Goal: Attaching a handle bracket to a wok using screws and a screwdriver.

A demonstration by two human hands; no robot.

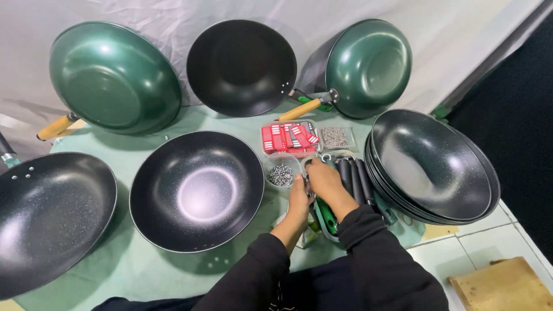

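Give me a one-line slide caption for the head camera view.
Left hand and right hand reach into a tray of black handles beside a small tub of screws, among dark round woks.

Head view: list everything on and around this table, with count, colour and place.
Handle-less woks: two, black inside, front left and centre.
Woks propped on the backdrop: three, green outside, two with wooden handles, at the back.
Stacked woks: several, black, right.
Small tub of screws: one, clear, centre.
Tray of red packets: one, behind the tub.
Bag of small metal parts: one, beside the tray.
Black handles: a few, in a container by the hands.
Table cloth: pale green.
Wooden board: one, bottom right.
Left hand: by the tub.
Right hand: on the container.
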